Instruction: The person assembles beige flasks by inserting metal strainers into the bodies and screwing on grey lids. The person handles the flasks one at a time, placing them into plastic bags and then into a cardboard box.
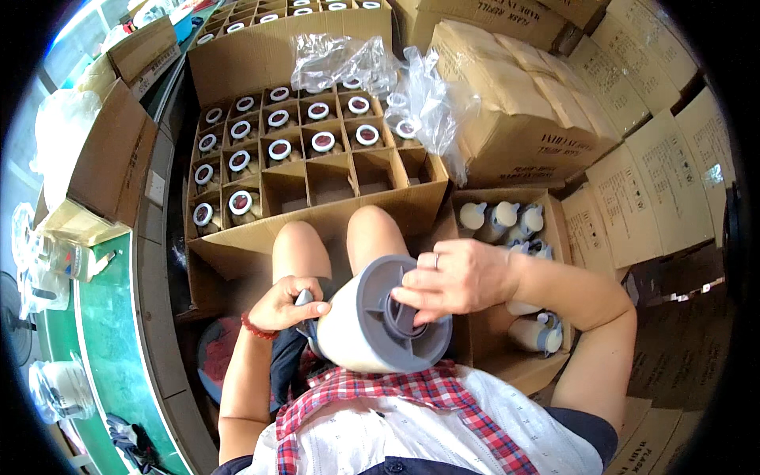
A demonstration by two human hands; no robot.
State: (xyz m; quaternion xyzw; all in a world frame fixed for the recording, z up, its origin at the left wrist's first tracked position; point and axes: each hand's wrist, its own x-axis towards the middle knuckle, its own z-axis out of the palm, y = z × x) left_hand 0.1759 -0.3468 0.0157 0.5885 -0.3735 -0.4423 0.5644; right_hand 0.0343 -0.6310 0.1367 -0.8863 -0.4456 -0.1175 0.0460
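Observation:
A cream vacuum flask [345,326] lies tilted across my lap with its grey ring-shaped base [378,283] facing up and to the right. My left hand [279,305], a red bead bracelet at its wrist, is closed round the flask's grey handle [304,298]. With bent fingers, my right hand [467,277] grips the round grey plug [402,318] in the middle of the base. Its fingertips partly cover the plug.
Ahead stands a divided carton [317,212] of capped flasks, with clear plastic bags [431,99] on it. Another open carton [507,366] at right holds several cream flasks [535,332]. Stacked cartons [645,190] line the right. A green table [119,317] runs along the left.

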